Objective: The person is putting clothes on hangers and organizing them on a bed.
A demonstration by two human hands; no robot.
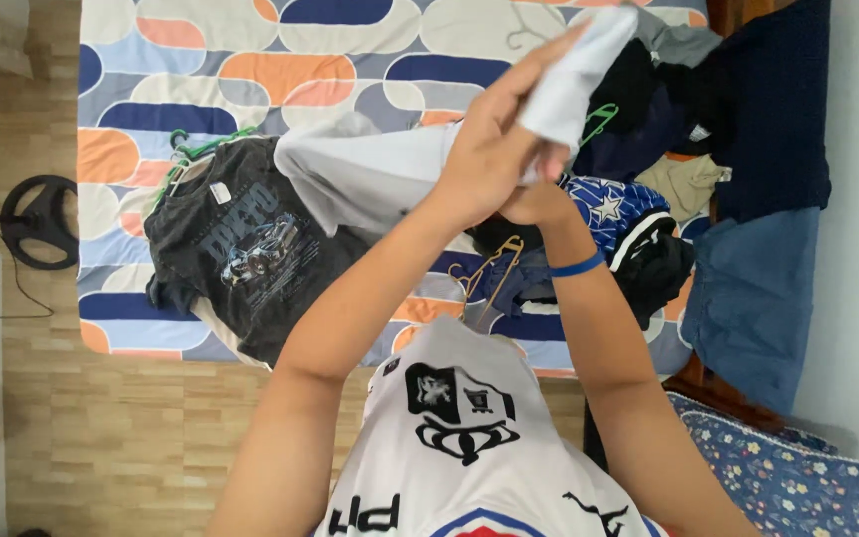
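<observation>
Wooden plank floor (121,438) runs under a bed (350,40) covered by a sheet patterned in orange, blue and cream capsule shapes; the view appears turned, so the bed sits at the top of frame. I stand at the bed's edge with both arms raised over it. My left hand (489,149) is closed around a pale grey-white shirt (370,174), fingers clamped on a bunched fold of the cloth near its upper end. My right hand (539,199), with a blue band (577,266) on the wrist, sits just beneath and behind the left; it is largely hidden, so I cannot tell whether it is gripping or merely supporting the cloth. The shirt hangs from my grip and drapes down toward the bed, held clear of the sheet, in my judgement so the cloth can be worked without snagging on the pile. A black printed t-shirt (241,249) lies flat on the bed on a green hanger (201,149), just beside the hanging shirt. A heap of dark clothes (648,139) sits to the other side, with a wire hanger (494,268) below my wrists. A round black fan base (42,221) rests on the floor.
</observation>
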